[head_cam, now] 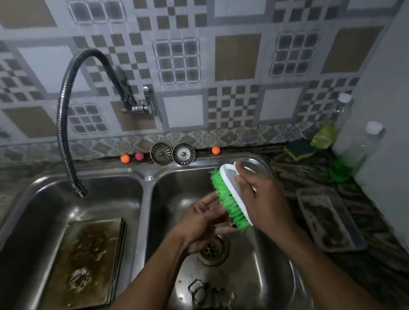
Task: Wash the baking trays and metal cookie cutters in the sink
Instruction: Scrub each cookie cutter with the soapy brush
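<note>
Over the sink (146, 178), the right hand (264, 199) grips a brush (227, 198); the slack left hand (202, 224) touches its bristles.

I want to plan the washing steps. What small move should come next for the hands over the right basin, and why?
Probably the left hand should drop to a metal cookie cutter lying at the near end of the right basin. The right hand grips the green scrub brush, while the left only touches its bristles and holds nothing.
</note>
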Demonstrator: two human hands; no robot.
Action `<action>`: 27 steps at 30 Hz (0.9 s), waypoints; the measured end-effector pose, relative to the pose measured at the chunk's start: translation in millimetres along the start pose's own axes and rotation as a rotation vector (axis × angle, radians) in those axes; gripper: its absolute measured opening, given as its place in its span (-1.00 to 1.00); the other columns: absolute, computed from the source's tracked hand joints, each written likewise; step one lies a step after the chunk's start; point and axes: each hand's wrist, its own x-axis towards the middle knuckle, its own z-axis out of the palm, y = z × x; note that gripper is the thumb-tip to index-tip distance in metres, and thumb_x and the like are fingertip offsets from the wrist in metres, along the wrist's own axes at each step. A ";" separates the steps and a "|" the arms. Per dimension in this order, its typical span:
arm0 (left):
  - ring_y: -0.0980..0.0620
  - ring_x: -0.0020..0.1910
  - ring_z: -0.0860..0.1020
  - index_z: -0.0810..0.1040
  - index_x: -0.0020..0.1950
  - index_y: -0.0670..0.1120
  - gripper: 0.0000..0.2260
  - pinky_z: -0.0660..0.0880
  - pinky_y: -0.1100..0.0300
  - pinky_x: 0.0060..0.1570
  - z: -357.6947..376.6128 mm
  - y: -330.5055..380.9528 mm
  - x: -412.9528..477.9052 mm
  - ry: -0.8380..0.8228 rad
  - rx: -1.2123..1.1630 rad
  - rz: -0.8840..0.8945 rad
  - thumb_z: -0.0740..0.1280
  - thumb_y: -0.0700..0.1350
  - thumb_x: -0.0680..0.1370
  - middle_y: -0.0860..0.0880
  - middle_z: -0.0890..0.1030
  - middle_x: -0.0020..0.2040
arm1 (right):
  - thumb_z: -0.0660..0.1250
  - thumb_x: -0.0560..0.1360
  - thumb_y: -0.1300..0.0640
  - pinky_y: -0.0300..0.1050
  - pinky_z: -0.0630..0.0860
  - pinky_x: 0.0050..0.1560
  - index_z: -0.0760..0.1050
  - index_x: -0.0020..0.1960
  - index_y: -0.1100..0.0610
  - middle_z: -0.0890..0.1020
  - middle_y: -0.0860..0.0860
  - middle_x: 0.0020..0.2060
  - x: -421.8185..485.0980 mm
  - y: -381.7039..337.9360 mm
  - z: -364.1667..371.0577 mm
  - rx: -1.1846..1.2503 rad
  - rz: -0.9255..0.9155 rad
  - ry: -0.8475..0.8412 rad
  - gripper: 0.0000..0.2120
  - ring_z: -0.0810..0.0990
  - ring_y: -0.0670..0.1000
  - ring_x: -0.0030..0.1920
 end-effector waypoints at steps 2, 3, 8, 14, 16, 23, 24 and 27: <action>-0.21 -0.01 0.65 0.45 0.41 -0.20 -0.56 0.62 -0.01 -0.19 -7.0 3.5 3.7 -0.012 -0.025 -0.002 0.30 -0.35 0.52 -0.36 0.50 0.29 | 0.21 0.60 0.07 -0.31 0.39 0.14 0.48 0.37 0.04 0.64 0.06 0.15 6.1 0.5 5.1 -0.059 -0.037 0.016 -0.65 0.59 -0.02 0.15; -0.21 0.01 0.64 0.44 0.42 -0.20 -0.55 0.62 -0.02 -0.18 -11.7 4.9 6.2 -0.014 -0.034 -0.001 0.30 -0.35 0.53 -0.36 0.49 0.31 | 0.21 0.60 0.08 -0.31 0.39 0.12 0.48 0.37 0.05 0.65 0.09 0.12 8.2 -0.5 6.9 -0.072 -0.034 0.035 -0.65 0.59 0.00 0.13; -0.18 -0.07 0.66 0.50 0.36 -0.20 -0.59 0.62 -0.04 -0.19 -18.9 8.8 8.3 0.020 -0.029 0.026 0.33 -0.31 0.50 -0.34 0.53 0.25 | 0.30 0.58 0.20 -0.46 0.29 0.15 0.52 0.34 0.10 0.64 0.11 0.14 9.0 -5.4 11.9 -0.073 -0.047 0.026 -0.67 0.57 0.01 0.15; -0.16 -0.03 0.66 0.46 0.40 -0.19 -0.54 0.63 -0.04 -0.16 -17.2 15.6 8.6 0.015 -0.005 0.018 0.33 -0.29 0.49 -0.28 0.57 0.22 | 0.27 0.59 0.19 -0.35 0.37 0.02 0.50 0.35 0.09 0.65 0.14 0.10 22.5 -2.3 16.5 -0.115 -0.016 0.044 -0.66 0.57 -0.04 0.05; -0.15 -0.04 0.67 0.49 0.38 -0.18 -0.56 0.63 -0.05 -0.16 -18.4 19.0 8.2 0.023 -0.029 0.029 0.33 -0.30 0.49 -0.24 0.62 0.17 | 0.27 0.60 0.17 -0.51 0.33 -0.04 0.50 0.35 0.11 0.66 0.10 0.11 20.4 -4.9 13.8 -0.062 -0.015 0.051 -0.67 0.51 -0.22 0.01; -0.18 0.04 0.65 0.49 0.39 -0.18 -0.61 0.63 -0.09 -0.05 -18.9 20.6 2.9 -0.034 -0.003 -0.009 0.30 -0.28 0.55 -0.28 0.58 0.23 | 0.25 0.61 0.12 -0.38 0.36 -0.03 0.47 0.37 0.06 0.65 0.07 0.13 17.9 2.5 12.2 -0.088 0.019 0.052 -0.66 0.59 -0.08 0.05; -0.19 0.04 0.65 0.49 0.39 -0.18 -0.61 0.63 -0.08 -0.07 -18.9 20.5 3.3 -0.035 -0.028 -0.005 0.30 -0.28 0.55 -0.29 0.58 0.23 | 0.25 0.61 0.12 -0.42 0.35 -0.06 0.47 0.37 0.06 0.66 0.07 0.11 17.4 0.2 11.7 -0.077 0.014 0.055 -0.66 0.57 -0.12 0.01; -0.20 0.08 0.64 0.48 0.39 -0.19 -0.57 0.62 -0.13 -0.02 -20.8 20.0 3.6 -0.045 -0.048 0.010 0.37 -0.24 0.51 -0.30 0.56 0.25 | 0.27 0.60 0.14 -0.43 0.34 0.02 0.49 0.36 0.09 0.66 0.09 0.11 12.1 0.0 11.8 -0.101 -0.045 0.063 -0.67 0.59 -0.05 0.06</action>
